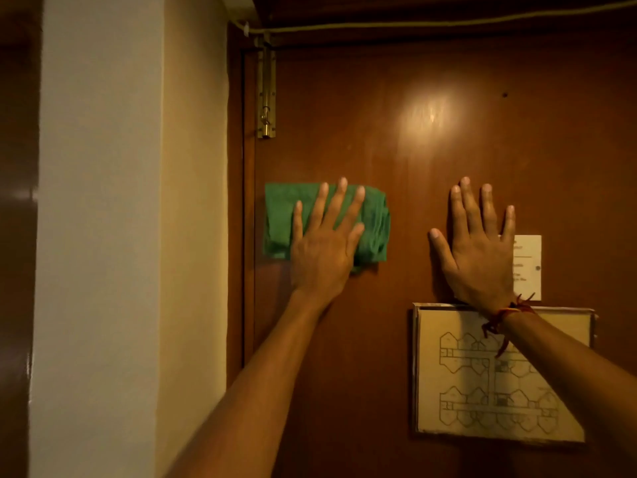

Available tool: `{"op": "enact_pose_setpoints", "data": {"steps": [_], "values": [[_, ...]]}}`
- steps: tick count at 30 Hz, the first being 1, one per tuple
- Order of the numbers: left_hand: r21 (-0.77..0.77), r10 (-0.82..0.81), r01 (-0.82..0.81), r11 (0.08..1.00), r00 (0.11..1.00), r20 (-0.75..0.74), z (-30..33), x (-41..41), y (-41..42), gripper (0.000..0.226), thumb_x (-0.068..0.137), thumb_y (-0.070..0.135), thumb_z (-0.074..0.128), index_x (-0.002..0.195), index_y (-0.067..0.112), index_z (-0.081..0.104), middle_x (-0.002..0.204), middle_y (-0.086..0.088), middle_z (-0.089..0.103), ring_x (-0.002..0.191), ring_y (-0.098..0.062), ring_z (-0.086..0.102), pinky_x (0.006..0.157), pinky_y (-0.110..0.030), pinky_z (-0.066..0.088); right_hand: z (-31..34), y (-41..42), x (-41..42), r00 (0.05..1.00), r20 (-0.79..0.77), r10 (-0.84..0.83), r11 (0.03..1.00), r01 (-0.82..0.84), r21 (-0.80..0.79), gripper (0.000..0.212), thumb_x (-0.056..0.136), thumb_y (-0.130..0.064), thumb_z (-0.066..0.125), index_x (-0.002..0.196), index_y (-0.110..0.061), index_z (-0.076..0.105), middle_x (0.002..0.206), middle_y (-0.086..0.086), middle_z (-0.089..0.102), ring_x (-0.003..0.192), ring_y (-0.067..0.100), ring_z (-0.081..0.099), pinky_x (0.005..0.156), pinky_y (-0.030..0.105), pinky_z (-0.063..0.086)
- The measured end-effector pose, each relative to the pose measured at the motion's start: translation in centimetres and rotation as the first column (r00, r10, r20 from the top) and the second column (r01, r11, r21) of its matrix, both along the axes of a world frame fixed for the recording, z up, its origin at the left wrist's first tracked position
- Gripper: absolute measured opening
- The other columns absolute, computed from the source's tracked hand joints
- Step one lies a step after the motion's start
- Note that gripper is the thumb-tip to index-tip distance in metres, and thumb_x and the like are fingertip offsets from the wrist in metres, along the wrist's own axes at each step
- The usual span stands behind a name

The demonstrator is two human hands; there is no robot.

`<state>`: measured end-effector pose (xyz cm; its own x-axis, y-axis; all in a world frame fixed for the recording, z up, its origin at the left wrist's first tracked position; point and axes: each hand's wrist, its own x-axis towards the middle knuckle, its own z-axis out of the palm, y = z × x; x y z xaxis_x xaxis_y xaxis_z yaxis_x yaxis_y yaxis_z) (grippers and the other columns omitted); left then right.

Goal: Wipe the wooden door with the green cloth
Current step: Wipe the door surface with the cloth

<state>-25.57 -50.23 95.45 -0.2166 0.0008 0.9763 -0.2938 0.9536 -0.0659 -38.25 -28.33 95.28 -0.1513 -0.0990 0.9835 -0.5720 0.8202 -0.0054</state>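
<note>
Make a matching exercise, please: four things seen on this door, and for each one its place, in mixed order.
Things:
1. green cloth
2. brass bolt
3. floor plan sheet
4. small white card

Places:
A. partly behind the right hand
B. top left edge of the wooden door
C. under the left hand
D. below the right wrist

Pairs: 1-C, 2-B, 3-D, 4-A

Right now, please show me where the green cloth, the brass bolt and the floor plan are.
green cloth [279, 219]: head view, its bare left part.
brass bolt [266, 98]: head view, middle of its plate.
floor plan [458, 381]: head view, its drawn sheet.
</note>
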Motion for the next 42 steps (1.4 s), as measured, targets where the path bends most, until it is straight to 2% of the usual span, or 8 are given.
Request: {"op": "enact_pose_setpoints", "data": {"steps": [6, 11, 15, 19, 23, 29, 37, 42], "values": [[0.088, 0.011, -0.015, 0.996, 0.999, 0.039, -10.9, 2.5, -3.5, 0.055, 0.108, 0.047, 0.018, 0.162, 0.04, 0.008, 0.173, 0.009, 0.007, 0.159, -0.017, 0.006, 0.126, -0.055, 0.013, 0.1, 0.4, 0.4, 1.0, 0.022, 0.016, 0.999, -0.016, 0.032, 0.073, 0.101, -0.058, 0.019, 0.163, -0.021, 0.003, 0.172, -0.001, 0.0, 0.16, 0.024, -0.001, 0.125, 0.06, 0.005], [0.262, 0.051, -0.025, 0.965, 0.994, -0.092, -0.7, 2.1, -3.5, 0.055, 0.108, 0.047, 0.014, 0.162, 0.039, 0.007, 0.173, 0.005, 0.005, 0.159, -0.021, 0.003, 0.125, -0.061, 0.01, 0.1, 0.3, 0.8, 0.999, 0.04, 0.006, 0.999, -0.008, 0.031, 0.071, 0.102, -0.053, 0.019, 0.163, -0.02, 0.003, 0.172, 0.0, -0.002, 0.16, 0.024, -0.002, 0.126, 0.059, 0.003], [0.148, -0.009, 0.016, 0.989, 0.999, -0.049, 3.3, -0.2, 0.5, 0.057, 0.106, 0.049, 0.018, 0.162, 0.038, 0.011, 0.173, 0.005, 0.006, 0.159, -0.022, 0.004, 0.126, -0.059, 0.004, -0.1, 0.3, 0.7, 0.999, 0.035, 0.003, 0.999, -0.004, 0.032, 0.071, 0.102, -0.052, 0.02, 0.163, -0.019, 0.004, 0.172, 0.0, -0.001, 0.16, 0.024, -0.002, 0.126, 0.059, 0.004], [-0.046, -0.032, 0.033, 0.998, 0.999, 0.039, -5.1, -0.9, 1.2, 0.057, 0.108, 0.048, 0.02, 0.163, 0.038, 0.012, 0.172, 0.006, 0.009, 0.159, -0.02, 0.005, 0.126, -0.055, 0.002, -0.1, 0.7, 0.9, 0.999, 0.031, 0.003, 0.999, -0.005, 0.054, 0.07, 0.103, -0.052, 0.018, 0.163, -0.019, 0.003, 0.172, 0.001, -0.002, 0.16, 0.026, -0.002, 0.125, 0.06, 0.005], [0.065, 0.034, -0.039, 0.997, 0.996, 0.083, -12.3, 2.1, -2.6, 0.057, 0.107, 0.049, 0.018, 0.162, 0.04, 0.008, 0.173, 0.01, 0.001, 0.16, -0.018, 0.004, 0.125, -0.056, 0.011, 0.0, 0.8, 1.0, 0.999, 0.042, 0.007, 0.998, -0.01, 0.069, 0.071, 0.103, -0.053, 0.018, 0.163, -0.018, 0.003, 0.172, 0.002, -0.002, 0.159, 0.027, -0.001, 0.125, 0.062, 0.005], [0.315, 0.063, -0.03, 0.949, 0.993, -0.097, -1.2, 2.5, -3.1, 0.056, 0.107, 0.047, 0.01, 0.162, 0.038, 0.007, 0.173, 0.007, 0.006, 0.16, -0.02, 0.002, 0.126, -0.059, 0.005, 0.0, 0.5, 1.3, 0.998, 0.059, -0.035, 0.998, 0.032, 0.063, 0.071, 0.104, -0.052, 0.018, 0.163, -0.016, 0.004, 0.172, 0.003, -0.002, 0.159, 0.028, -0.001, 0.125, 0.061, 0.006], [-0.086, -0.091, 0.096, 0.992, 0.994, 0.064, -4.0, -2.5, 5.2, 0.059, 0.107, 0.048, 0.026, 0.162, 0.038, 0.01, 0.172, 0.007, 0.008, 0.16, -0.019, 0.005, 0.125, -0.058, 0.012, -0.2, 0.7, 1.2, 0.998, 0.049, -0.037, 0.996, 0.033, 0.079, 0.07, 0.103, -0.052, 0.014, 0.163, -0.017, 0.004, 0.172, 0.003, -0.003, 0.16, 0.026, -0.002, 0.126, 0.059, 0.007], [-0.008, 0.016, -0.015, 1.0, 0.991, 0.13, -11.2, 1.5, -1.0, 0.057, 0.106, 0.051, 0.018, 0.162, 0.042, 0.008, 0.172, 0.011, 0.006, 0.159, -0.018, 0.007, 0.124, -0.058, 0.016, 0.1, 0.9, 1.8, 0.994, 0.1, -0.047, 0.994, 0.036, 0.105, 0.071, 0.103, -0.053, 0.012, 0.163, -0.016, 0.002, 0.172, 0.003, -0.005, 0.159, 0.027, -0.003, 0.126, 0.059, 0.009]]}}
